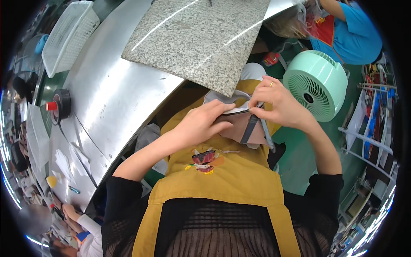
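Note:
Over my lap lies a sewn piece of pinkish-beige material point(232, 131) with a dark band across it, a pale edge and a grey lining. My left hand point(204, 123) grips its upper left edge, fingers on top and thumb stretched along the near side. At the piece's right end, my right hand point(276, 103), with a ring on one finger, pinches the pale edge between thumb and fingertips. Below the right hand, a slim grey strip or tool point(268, 136) hangs down; I cannot tell which it is. What lies under the fingers is hidden.
A speckled stone slab point(192, 38) overhangs the metal table point(107, 90) just beyond my hands. A mint-green fan point(314, 85) stands at right. On the left are a black tape roll point(62, 107), a white basket point(68, 38) and a cutter point(74, 189). Co-workers sit far right and lower left.

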Tool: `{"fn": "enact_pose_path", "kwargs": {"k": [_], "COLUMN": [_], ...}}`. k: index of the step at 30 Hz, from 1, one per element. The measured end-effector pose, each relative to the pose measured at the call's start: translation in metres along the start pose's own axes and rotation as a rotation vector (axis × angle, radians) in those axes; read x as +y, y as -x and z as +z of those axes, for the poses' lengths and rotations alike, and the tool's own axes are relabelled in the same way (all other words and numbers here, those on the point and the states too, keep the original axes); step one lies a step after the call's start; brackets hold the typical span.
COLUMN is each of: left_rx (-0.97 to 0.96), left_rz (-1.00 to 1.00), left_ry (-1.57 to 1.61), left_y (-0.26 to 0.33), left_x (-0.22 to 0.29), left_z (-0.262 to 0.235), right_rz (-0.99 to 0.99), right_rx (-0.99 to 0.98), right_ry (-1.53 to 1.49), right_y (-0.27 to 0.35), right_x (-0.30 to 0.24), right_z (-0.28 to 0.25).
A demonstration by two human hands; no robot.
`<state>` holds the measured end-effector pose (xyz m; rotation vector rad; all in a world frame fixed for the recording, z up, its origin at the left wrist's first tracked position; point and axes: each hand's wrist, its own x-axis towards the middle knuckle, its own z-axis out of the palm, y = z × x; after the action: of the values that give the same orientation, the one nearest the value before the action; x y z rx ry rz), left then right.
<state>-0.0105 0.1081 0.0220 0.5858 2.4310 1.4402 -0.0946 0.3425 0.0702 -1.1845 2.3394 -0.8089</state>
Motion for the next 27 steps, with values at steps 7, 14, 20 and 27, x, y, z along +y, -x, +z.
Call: {"fn": "enact_pose_path", "kwargs": {"k": [7, 14, 20, 27], "left_rx": [0.237, 0.297, 0.271, 0.261], "left_rz": [-0.316, -0.389, -0.313, 0.173], "left_ry": [0.142, 0.043, -0.298, -0.314], "left_y": [-0.019, -0.023, -0.028, -0.031], "left_x": [-0.012, -0.008, 0.012, 0.046], "left_z": [-0.006, -0.011, -0.015, -0.030], "right_rz": [0.012, 0.006, 0.125, 0.235], "right_rx": [-0.116, -0.056, -0.158, -0.320], "right_ry": [-0.052, 0.111, -0.273, -0.615], "right_y": [-0.056, -0.069, -0.074, -0.072], "right_x": [0.027, 0.022, 0.040, 0.050], "right_z": [-0.005, 0.001, -0.004, -0.017]}}
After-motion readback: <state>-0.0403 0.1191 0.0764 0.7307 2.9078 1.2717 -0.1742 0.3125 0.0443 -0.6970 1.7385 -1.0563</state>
